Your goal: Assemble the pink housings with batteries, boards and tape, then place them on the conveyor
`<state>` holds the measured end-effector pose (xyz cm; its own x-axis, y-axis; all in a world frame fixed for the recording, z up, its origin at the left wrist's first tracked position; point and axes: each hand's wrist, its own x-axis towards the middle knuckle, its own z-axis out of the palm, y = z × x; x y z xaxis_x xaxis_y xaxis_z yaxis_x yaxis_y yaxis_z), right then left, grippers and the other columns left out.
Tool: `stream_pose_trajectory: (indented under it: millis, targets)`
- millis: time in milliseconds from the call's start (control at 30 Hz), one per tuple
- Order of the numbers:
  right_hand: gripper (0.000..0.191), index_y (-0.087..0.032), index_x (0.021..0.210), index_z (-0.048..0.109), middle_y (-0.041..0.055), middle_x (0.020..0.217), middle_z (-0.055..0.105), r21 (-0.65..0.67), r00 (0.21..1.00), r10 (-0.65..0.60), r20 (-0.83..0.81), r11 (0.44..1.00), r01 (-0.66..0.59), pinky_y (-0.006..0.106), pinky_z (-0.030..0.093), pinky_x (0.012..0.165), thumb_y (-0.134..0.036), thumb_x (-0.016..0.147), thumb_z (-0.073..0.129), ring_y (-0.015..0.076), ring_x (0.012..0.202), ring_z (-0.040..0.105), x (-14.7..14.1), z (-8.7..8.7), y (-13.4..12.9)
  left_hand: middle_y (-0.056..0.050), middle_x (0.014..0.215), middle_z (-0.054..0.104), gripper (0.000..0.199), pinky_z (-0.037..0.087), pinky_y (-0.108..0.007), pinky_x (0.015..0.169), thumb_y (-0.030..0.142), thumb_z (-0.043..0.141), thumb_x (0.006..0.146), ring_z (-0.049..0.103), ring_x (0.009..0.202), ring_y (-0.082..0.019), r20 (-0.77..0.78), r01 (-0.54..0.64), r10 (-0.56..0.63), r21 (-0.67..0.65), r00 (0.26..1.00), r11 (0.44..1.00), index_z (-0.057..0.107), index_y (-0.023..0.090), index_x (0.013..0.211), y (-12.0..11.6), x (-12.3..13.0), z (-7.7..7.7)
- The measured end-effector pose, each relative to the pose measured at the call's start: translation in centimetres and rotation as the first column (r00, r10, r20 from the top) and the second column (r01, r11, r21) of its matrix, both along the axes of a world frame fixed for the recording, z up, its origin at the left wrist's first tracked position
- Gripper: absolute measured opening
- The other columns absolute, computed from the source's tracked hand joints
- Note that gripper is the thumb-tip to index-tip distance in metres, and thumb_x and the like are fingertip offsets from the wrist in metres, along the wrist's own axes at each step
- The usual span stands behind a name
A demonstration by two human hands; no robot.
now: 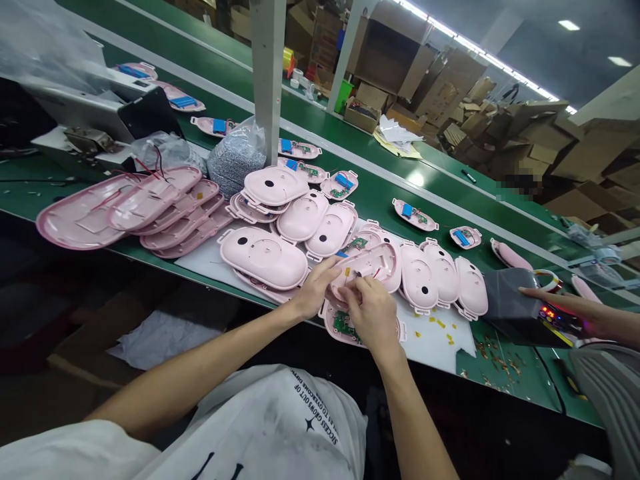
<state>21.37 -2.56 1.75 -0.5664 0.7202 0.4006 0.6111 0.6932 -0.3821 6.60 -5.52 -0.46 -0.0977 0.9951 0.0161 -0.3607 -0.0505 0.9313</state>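
Pink shell (pixel 367 267) at near desk (pixel 500 373) edge, pinched by fingers of left hand (pixel 315 288) and right hand (pixel 373 310). Green surface strewn with more pink shells (pixel 265 257), yellow scraps (pixel 440 327). Beyond, cardboard boxes (pixel 390 53) stacked under strip lights (pixel 475 50).

Pink shells (pixel 280 257) crowding both hands' sides

A pink plastic shell (pixel 367 265), oval with small side tabs, is held tilted with its hollow inside facing up, at the near edge of the green bench. A small yellow tape strip (pixel 347 272) sticks near its left rim. Just beneath it lies another open pink shell carrying a green circuit board (pixel 343 325).
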Motion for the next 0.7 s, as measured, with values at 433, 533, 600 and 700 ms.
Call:
stream_pose_trajectory:
  millis: [433, 533, 600, 700]
  targets:
    - [0.028, -0.018, 0.100, 0.060, 0.0098, 0.099, 0.058, 0.168, 0.927, -0.194, -0.322, 0.951, 0.258, 0.035, 0.049, 0.077, -0.035, 0.080, 0.069, 0.0220, 0.092, 0.056, 7.0, 3.9, -0.3, -0.003, 0.112, 0.065, 0.037, 0.047, -0.028, 0.091, 0.018, 0.048, 0.088, 0.062, 0.102, -0.019, -0.719, 0.234, -0.071, 0.130, 0.692, 0.964, 0.055, 0.024, 0.123, -0.8, -2.0, 1.4]
    - [0.070, -0.021, 0.129, 0.051, 0.0145, 0.130, 0.050, -0.032, 1.000, 0.012, 0.012, 0.999, -0.012, 0.044, 0.044, 0.098, -0.044, 0.069, 0.079, 0.0298, 0.120, 0.048, 7.2, 3.8, -1.6, -0.001, 0.128, 0.060, 0.052, 0.045, -0.029, 0.099, 0.006, 0.041, 0.084, 0.059, 0.113, -0.018, -0.869, 0.535, -0.165, 0.128, 0.467, 0.835, 0.052, 0.030, 0.129, -0.7, -3.2, 1.6]
    - [0.099, -0.018, 0.142, 0.038, 0.0169, 0.143, 0.039, -0.190, 0.975, 0.123, 0.185, 0.978, -0.087, 0.048, 0.036, 0.107, -0.053, 0.059, 0.082, 0.0339, 0.132, 0.037, 6.4, 2.5, -1.8, -0.002, 0.137, 0.052, 0.056, 0.039, -0.033, 0.107, 0.002, 0.040, 0.079, 0.050, 0.125, -0.020, -0.935, 0.629, -0.115, 0.132, 0.336, 0.766, 0.055, 0.030, 0.125, -0.6, -3.6, 2.1]
    - [0.111, -0.014, 0.148, 0.026, 0.0180, 0.149, 0.032, -0.263, 0.942, 0.182, 0.280, 0.959, -0.107, 0.048, 0.026, 0.114, -0.055, 0.060, 0.081, 0.0334, 0.138, 0.026, 4.8, 0.5, -1.2, -0.006, 0.139, 0.049, 0.061, 0.035, -0.040, 0.110, 0.002, 0.045, 0.068, 0.044, 0.129, -0.025, -0.979, 0.667, -0.017, 0.127, 0.205, 0.735, 0.054, 0.027, 0.123, -0.9, -3.9, 3.8]
